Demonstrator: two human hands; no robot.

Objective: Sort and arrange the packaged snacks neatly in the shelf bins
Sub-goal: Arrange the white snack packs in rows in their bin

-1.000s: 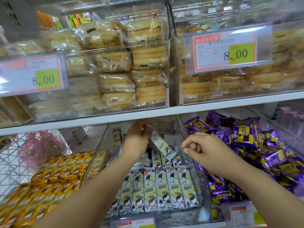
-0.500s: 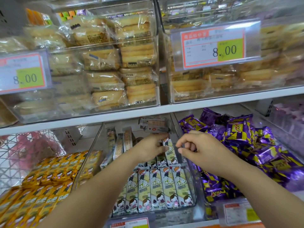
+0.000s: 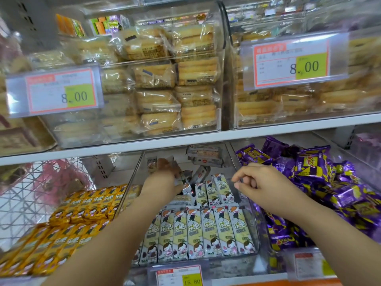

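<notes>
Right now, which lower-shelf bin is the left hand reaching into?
The middle clear bin: cream cartoon packs, left hand at its back; orange packs left, purple packs right.

There is one view: a wide-angle camera worn on the person's head, held close in front of a shop shelf and facing forward and somewhat down. The white shelf board (image 3: 185,142) runs across the middle of the frame, bowed by the lens. The tier above it is met nearly level, while the tier below is looked into from above. Both forearms enter from the bottom edge, so the left hand (image 3: 165,178) and right hand (image 3: 254,181) sit near the centre, at the middle clear bin (image 3: 256,228). That bin's front price tag (image 3: 179,275) is cut by the lower edge. The near packets (image 3: 208,230) show sharply; the frame's sides blur.
</notes>
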